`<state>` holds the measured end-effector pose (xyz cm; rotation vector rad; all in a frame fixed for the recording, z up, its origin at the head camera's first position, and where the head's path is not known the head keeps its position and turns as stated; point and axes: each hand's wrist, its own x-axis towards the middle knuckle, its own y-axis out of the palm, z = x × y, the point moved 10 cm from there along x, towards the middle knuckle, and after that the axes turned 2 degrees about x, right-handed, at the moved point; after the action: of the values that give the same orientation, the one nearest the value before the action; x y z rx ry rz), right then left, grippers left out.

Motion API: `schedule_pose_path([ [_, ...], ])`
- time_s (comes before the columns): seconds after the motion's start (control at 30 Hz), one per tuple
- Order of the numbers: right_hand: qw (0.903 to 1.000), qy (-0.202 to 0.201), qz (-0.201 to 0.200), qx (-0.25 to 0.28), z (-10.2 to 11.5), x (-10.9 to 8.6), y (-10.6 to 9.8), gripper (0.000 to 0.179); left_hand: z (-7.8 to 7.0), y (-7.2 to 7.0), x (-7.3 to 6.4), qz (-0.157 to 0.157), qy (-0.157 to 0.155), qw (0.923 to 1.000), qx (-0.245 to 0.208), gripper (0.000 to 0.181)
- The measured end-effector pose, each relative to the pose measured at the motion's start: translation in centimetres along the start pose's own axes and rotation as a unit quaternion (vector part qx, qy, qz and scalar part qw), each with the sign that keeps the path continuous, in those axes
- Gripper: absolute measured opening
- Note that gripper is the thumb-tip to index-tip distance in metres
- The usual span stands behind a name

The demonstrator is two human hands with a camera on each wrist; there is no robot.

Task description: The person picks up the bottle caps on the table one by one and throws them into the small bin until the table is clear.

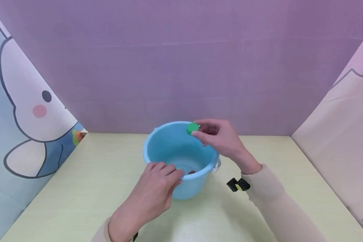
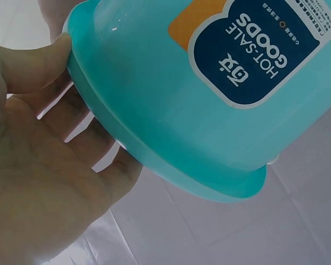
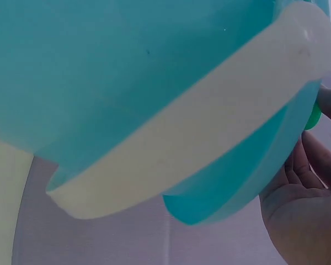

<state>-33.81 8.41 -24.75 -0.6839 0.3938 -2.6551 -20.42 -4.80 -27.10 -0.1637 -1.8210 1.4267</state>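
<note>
A light blue bucket [image 1: 189, 189] is on the table, its mouth turned up and partly toward me. My left hand [image 1: 155, 186] grips the near rim, with the thumb outside and the fingers over the edge, as the left wrist view shows. Above the far right rim, my right hand [image 1: 224, 139] pinches a small green disc [image 1: 192, 128] between thumb and fingers. Only a sliver of that disc appears past the rim in the right wrist view. Inside the bucket a small dark red piece [image 1: 192, 172] peeks over the near rim; the rest of it is hidden.
A pale handle [image 3: 187, 130] hangs along the bucket's side, and a printed label [image 2: 254, 55] is stuck to its outside. Behind the pale table [image 1: 78, 188] rises a purple cloth wall [image 1: 181, 67]. Cartoon-printed cloth [image 1: 33, 101] lines the left side.
</note>
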Motion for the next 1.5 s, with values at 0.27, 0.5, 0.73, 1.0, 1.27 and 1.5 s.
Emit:
schedule_pose_path([
  [0.27,0.9989,-0.012,-0.013,-0.044,0.3,0.0,-0.2,0.034,-0.1,-0.1,0.0,-0.006,0.003,1.0000,0.000,0.024],
  [0.5,0.9967,-0.031,-0.028,-0.070,0.5,-0.4,-0.7,0.032,-0.1,0.0,0.0,-0.002,0.002,1.0000,0.000,0.024],
  [0.73,0.9952,-0.034,-0.046,-0.079,0.5,-1.3,-1.5,0.030,-0.1,0.0,0.0,-0.004,0.004,1.0000,-0.003,0.023],
  [1.0,0.9859,-0.036,-0.090,-0.137,0.0,-3.5,-3.1,0.028,0.0,-0.1,0.1,-0.006,0.002,1.0000,-0.005,0.022],
  [1.27,0.9706,-0.035,-0.142,-0.191,-0.7,-5.9,-4.7,0.026,0.5,0.0,-0.1,-0.008,-0.005,0.9998,-0.015,0.022],
  [1.5,0.9642,-0.023,-0.143,-0.222,-1.6,-7.1,-5.2,0.034,2.0,-0.5,-0.6,-0.063,-0.006,0.9978,-0.023,0.048],
])
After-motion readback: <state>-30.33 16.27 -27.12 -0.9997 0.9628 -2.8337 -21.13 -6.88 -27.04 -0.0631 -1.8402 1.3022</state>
